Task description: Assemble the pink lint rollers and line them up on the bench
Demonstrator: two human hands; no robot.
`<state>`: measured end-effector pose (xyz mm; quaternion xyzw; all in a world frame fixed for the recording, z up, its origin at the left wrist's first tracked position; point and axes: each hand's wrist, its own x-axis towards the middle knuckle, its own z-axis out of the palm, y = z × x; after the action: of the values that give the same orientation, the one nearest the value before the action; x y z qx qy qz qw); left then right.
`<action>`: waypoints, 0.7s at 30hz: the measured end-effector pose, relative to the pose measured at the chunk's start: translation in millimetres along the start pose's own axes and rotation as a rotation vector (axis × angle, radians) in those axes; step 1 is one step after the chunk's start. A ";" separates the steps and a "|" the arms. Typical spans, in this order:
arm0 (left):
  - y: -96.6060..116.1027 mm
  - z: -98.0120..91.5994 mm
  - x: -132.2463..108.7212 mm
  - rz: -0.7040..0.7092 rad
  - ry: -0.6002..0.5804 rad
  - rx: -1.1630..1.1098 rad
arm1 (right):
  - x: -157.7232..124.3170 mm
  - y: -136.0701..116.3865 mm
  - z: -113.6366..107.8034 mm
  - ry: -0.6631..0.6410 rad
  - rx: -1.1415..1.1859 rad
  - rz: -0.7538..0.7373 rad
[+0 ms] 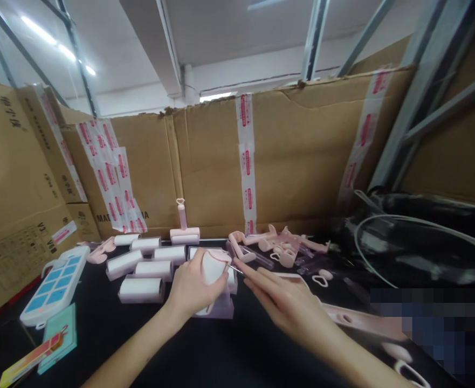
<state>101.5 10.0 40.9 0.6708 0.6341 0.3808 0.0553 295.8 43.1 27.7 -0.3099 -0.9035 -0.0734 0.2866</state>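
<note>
My left hand (197, 285) is closed around a white lint roller roll (214, 268) with a pink rim at its top end. My right hand (277, 293) reaches in from the right, its fingers pressed together around a thin metal rod (236, 269) whose tip touches or nearly touches the roll's pink rim. The rod's other end is hidden by my fingers. Beneath my left hand, more rolls and a clear purplish cover (221, 308) show in part. Several white rolls in such covers, one of them a front roll (140, 289), lie to the left.
A pink lint roller (184, 226) stands against the cardboard wall (208, 161). Loose pink handle parts (281, 242) are heaped at the back right. A blue-and-white power strip (55, 285) and a teal box (61, 337) lie left. Long pink parts (362, 320) lie by my right forearm.
</note>
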 end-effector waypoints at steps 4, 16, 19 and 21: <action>-1.3 5.7 -6.7 0.006 -0.022 0.187 | -2.6 -3.6 7.0 0.013 -0.318 -0.058; 47.4 46.8 73.6 0.098 -0.029 0.125 | 25.5 60.7 12.1 0.275 0.426 0.266; 57.1 77.8 95.2 0.031 -0.011 -0.011 | 31.0 95.3 13.1 0.417 0.628 0.466; 61.7 96.2 105.4 0.011 0.013 -0.095 | 31.3 116.6 14.3 0.455 0.684 0.547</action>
<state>197.4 131.7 54.0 0.6684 0.6119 0.4151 0.0805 339.2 156.7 28.2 -0.4003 -0.6759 0.2395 0.5706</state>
